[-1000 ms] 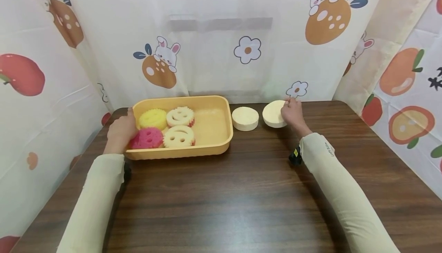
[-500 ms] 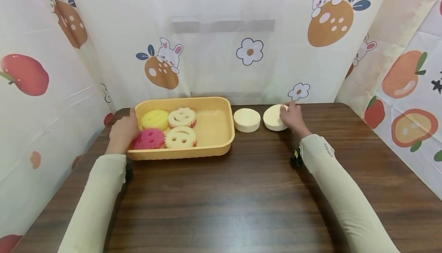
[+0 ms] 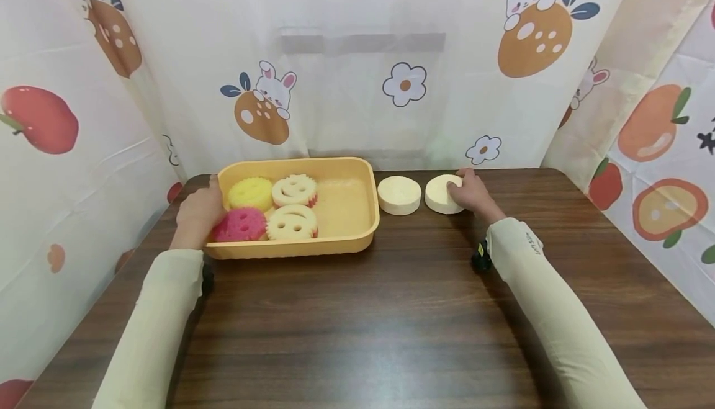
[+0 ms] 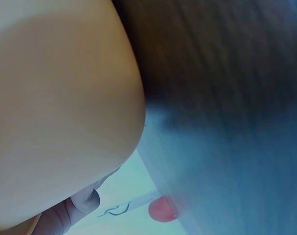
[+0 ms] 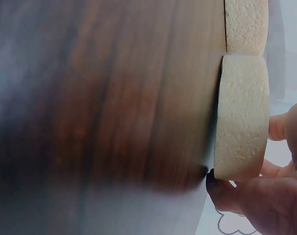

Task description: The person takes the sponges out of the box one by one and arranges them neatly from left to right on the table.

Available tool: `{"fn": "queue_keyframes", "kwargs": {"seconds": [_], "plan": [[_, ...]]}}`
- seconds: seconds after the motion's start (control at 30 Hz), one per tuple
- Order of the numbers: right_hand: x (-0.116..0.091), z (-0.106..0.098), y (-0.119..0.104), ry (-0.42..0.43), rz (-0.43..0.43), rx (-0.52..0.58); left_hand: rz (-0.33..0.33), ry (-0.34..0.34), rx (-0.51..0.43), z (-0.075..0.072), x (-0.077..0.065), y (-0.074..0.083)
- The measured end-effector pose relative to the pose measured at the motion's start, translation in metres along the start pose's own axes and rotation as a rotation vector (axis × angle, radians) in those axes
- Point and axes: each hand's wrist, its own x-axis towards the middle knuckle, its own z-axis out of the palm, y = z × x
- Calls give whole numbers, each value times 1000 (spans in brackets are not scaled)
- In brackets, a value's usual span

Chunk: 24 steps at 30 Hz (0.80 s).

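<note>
My right hand (image 3: 473, 193) holds a round, thick, pale cream sponge (image 3: 438, 195) at its right side, flat on the table. In the right wrist view, fingers curl about the near end of this sponge (image 5: 241, 117). A matching sponge (image 3: 399, 195) sits just left of it, beside the tray. My left hand (image 3: 195, 213) grips the left rim of a yellow plastic tray (image 3: 346, 244); the tray's outer wall (image 4: 65, 112) fills much of the left wrist view. Inside lie a yellow sponge (image 3: 251, 193), a pink one (image 3: 241, 225) and two cream smiley-face sponges (image 3: 292, 223).
The dark wood table (image 3: 357, 316) stretches from the tray toward me. A patterned curtain (image 3: 346, 105) hangs right behind the tray and sponges, with more printed cloth (image 3: 665, 148) at both sides.
The right-hand sponge has come down from a raised, tilted position to lie flat on the table, and the right hand has lowered with it. The left hand and tray stay put.
</note>
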Motion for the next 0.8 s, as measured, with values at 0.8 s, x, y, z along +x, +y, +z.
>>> {"fn": "queue_keyframes", "kwargs": {"seconds": [0.8], "plan": [[0, -5, -5, -41, 8, -12, -1, -8, 2, -1, -1, -1]]}}
